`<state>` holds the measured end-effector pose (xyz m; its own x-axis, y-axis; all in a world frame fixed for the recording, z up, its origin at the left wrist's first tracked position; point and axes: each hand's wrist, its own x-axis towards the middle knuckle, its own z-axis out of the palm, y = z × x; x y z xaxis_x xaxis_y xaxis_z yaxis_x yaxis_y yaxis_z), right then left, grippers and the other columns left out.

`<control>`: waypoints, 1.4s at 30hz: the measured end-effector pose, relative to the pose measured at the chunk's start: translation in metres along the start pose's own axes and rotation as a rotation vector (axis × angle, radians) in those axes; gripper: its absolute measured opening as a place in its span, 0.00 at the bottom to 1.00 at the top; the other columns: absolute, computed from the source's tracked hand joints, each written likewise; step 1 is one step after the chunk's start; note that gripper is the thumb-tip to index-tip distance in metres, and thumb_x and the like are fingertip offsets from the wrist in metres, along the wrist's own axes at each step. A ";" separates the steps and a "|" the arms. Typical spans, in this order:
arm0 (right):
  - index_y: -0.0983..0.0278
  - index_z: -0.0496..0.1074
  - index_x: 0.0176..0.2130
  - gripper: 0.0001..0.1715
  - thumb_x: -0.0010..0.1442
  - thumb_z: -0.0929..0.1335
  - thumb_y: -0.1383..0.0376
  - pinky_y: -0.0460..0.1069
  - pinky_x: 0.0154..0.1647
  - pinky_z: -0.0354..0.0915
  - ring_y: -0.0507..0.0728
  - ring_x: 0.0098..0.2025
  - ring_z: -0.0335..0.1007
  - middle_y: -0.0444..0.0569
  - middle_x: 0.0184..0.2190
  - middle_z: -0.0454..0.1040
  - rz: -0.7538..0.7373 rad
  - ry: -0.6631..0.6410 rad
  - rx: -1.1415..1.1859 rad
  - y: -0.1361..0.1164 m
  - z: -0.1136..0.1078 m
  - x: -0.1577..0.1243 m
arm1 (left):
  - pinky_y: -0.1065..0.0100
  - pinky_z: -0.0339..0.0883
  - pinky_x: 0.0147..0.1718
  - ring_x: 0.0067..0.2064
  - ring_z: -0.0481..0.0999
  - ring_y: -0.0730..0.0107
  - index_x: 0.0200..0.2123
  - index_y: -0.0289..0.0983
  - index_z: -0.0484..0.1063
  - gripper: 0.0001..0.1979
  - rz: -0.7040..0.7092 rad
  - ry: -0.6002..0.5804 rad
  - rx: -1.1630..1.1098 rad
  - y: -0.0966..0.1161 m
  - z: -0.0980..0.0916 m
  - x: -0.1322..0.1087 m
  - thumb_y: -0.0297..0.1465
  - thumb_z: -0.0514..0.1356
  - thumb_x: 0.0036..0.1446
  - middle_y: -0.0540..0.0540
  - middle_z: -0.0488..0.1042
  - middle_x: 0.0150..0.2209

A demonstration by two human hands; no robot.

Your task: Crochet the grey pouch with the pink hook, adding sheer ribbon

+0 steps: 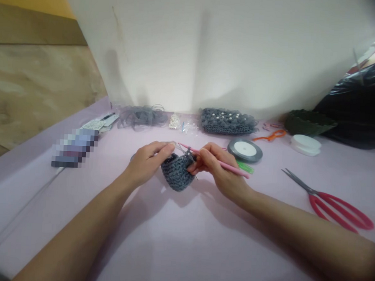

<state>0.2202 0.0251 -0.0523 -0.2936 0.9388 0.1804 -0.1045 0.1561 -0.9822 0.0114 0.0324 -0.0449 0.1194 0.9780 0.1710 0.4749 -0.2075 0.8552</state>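
My left hand (147,161) pinches the top edge of a small grey crocheted piece (177,173) held just above the pale lilac table (182,241). My right hand (219,167) grips a pink crochet hook (227,164) like a pen, its tip at the upper rim of the crocheted piece. A thin grey ribbon strand runs from the piece toward the left along the table. Both hands have their fingers closed.
Red-handled scissors (335,205) lie at the right. A grey ribbon spool (245,150), a white spool (305,144), a finished grey beaded pouch (228,121), loose grey ribbon (141,116), a bead bag (182,123), an orange tool (271,136) and a dark green crocheted piece (308,121) line the back.
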 end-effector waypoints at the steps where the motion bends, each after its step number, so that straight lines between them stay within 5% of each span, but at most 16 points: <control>1: 0.60 0.68 0.31 0.14 0.65 0.66 0.56 0.51 0.36 0.75 0.56 0.32 0.78 0.46 0.26 0.77 -0.002 0.000 0.009 0.000 0.000 0.000 | 0.64 0.60 0.47 0.45 0.71 0.61 0.46 0.38 0.77 0.22 0.005 -0.005 -0.062 0.002 0.002 -0.001 0.47 0.56 0.61 0.45 0.75 0.40; 4: 0.60 0.69 0.31 0.14 0.65 0.66 0.55 0.51 0.36 0.75 0.55 0.31 0.77 0.45 0.26 0.76 -0.023 0.010 0.036 0.002 0.000 -0.001 | 0.66 0.63 0.41 0.39 0.71 0.66 0.59 0.36 0.66 0.28 -0.002 -0.067 -0.290 0.007 0.011 -0.006 0.42 0.61 0.59 0.48 0.72 0.35; 8: 0.60 0.70 0.32 0.14 0.64 0.67 0.54 0.51 0.34 0.75 0.55 0.30 0.76 0.45 0.26 0.76 -0.042 0.024 0.058 0.005 0.001 -0.003 | 0.70 0.63 0.36 0.35 0.69 0.72 0.63 0.36 0.58 0.35 -0.013 -0.163 -0.460 0.008 0.018 -0.008 0.34 0.66 0.54 0.51 0.69 0.33; 20: 0.59 0.69 0.33 0.14 0.65 0.65 0.53 0.54 0.37 0.76 0.57 0.32 0.79 0.46 0.25 0.77 -0.045 0.062 0.087 0.008 0.001 -0.006 | 0.66 0.63 0.37 0.36 0.71 0.69 0.55 0.37 0.69 0.25 -0.027 -0.211 -0.675 0.002 0.015 -0.004 0.29 0.65 0.53 0.48 0.71 0.35; 42: 0.62 0.73 0.31 0.15 0.66 0.65 0.58 0.56 0.46 0.76 0.58 0.42 0.79 0.49 0.46 0.78 -0.090 -0.150 -0.025 0.000 -0.015 -0.001 | 0.72 0.60 0.31 0.32 0.67 0.74 0.59 0.38 0.66 0.31 -0.024 -0.103 -0.518 0.005 0.009 -0.004 0.28 0.65 0.51 0.51 0.68 0.33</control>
<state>0.2346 0.0285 -0.0529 -0.4226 0.8646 0.2718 -0.1141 0.2468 -0.9623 0.0210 0.0274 -0.0451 0.2110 0.9698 0.1222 -0.0120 -0.1224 0.9924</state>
